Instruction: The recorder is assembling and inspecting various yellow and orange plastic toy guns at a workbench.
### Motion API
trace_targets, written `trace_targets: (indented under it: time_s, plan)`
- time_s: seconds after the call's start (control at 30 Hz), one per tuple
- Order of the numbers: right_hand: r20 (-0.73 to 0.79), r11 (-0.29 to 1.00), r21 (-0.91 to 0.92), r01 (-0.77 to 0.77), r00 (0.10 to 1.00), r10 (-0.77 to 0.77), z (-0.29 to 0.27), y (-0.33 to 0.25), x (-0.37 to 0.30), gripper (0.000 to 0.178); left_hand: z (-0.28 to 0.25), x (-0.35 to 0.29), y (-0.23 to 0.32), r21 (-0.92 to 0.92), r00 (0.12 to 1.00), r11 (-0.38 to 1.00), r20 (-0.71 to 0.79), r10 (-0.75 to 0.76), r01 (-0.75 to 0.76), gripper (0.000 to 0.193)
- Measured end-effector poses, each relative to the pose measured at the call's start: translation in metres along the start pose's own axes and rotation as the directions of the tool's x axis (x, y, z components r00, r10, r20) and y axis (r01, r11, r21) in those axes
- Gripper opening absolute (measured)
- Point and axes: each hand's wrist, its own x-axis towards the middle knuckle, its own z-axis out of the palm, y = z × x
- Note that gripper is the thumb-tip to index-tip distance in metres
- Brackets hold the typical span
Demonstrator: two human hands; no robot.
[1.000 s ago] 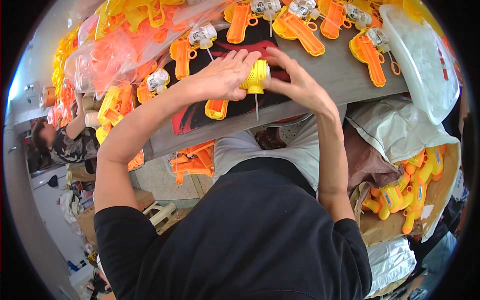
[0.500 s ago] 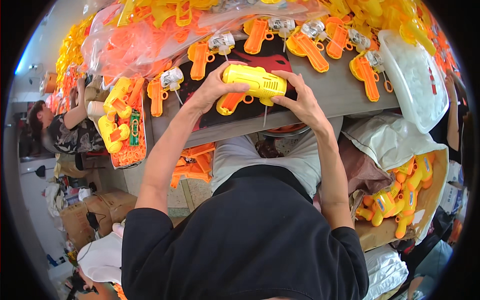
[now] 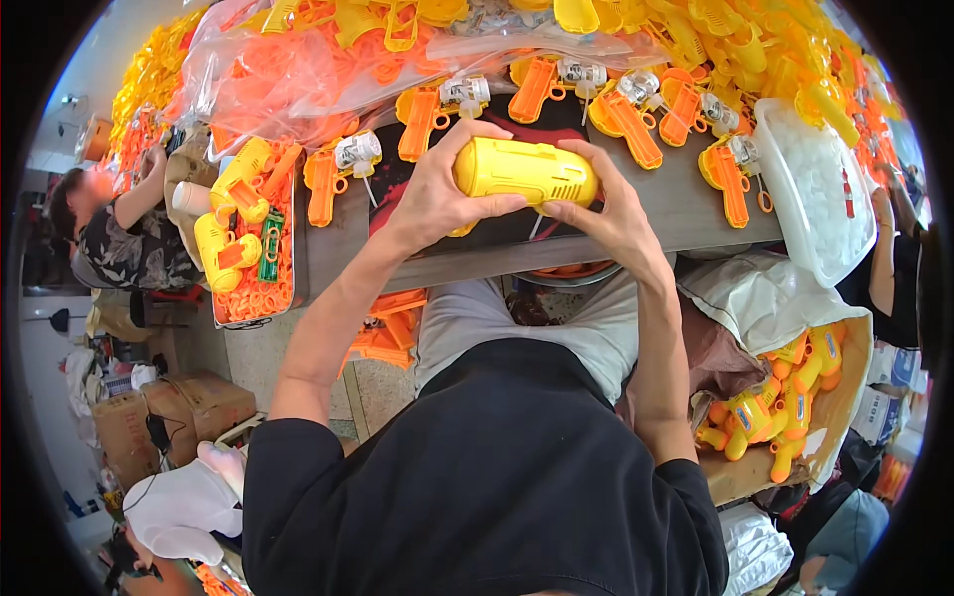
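Note:
A yellow plastic toy gun [image 3: 525,171] is gripped between my two hands above the table, its long ribbed and slotted shell lying crosswise. My left hand [image 3: 437,197] wraps its left end, thumb along the lower edge. Around the right end curl the fingers of my right hand [image 3: 614,211], its thumb underneath. The toy's handle is mostly hidden beneath the shell. Beyond my hands stands a row of half-built toy guns, each a yellow half shell with an orange handle [image 3: 534,91] and a clear-and-silver unit [image 3: 464,92].
At left, a tray [image 3: 256,320] holds small orange rings, yellow toy guns and a green piece. A white tub [image 3: 777,194] of translucent pieces stands right, above an open sack [image 3: 853,397] of yellow-orange toys. Bagged orange parts [image 3: 328,84] line the back. Another person [image 3: 129,238] sits left.
Both hands have raised the toy gun slightly toward me and tilted it, so its orange handle has gone from sight. The whole view has shifted slightly.

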Motion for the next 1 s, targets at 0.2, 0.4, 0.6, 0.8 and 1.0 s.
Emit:
trace_targets:
  time_s: [0.2,0.4,0.6,0.8,1.0]
  plan:
    - [-0.069,0.995,-0.056,0.081,0.994,-0.084,0.002,-0.014,0.0,0.066,-0.021,0.003,0.005,0.346,0.986,0.927,0.131,0.103,-0.142,0.066]
    - [-0.062,0.869,-0.47,0.157,0.976,-0.21,0.004,-0.049,0.008,0.071,-0.009,0.034,0.032,0.569,0.938,0.75,0.269,0.219,-0.338,0.078]
    - [0.028,0.952,0.305,-0.018,1.0,0.01,0.013,0.001,-0.021,0.055,-0.022,0.013,0.001,-0.238,0.999,0.97,0.035,-0.04,0.047,0.07]
    - [-0.014,0.927,0.372,0.037,0.999,-0.034,0.016,-0.011,-0.022,0.051,-0.019,0.006,-0.04,-0.492,0.995,0.869,-0.102,0.004,-0.054,0.069]
    - [-0.138,0.927,0.369,0.06,0.99,-0.009,0.03,-0.011,-0.029,0.056,-0.01,0.006,-0.043,-0.501,0.986,0.86,-0.166,0.014,-0.097,0.065]
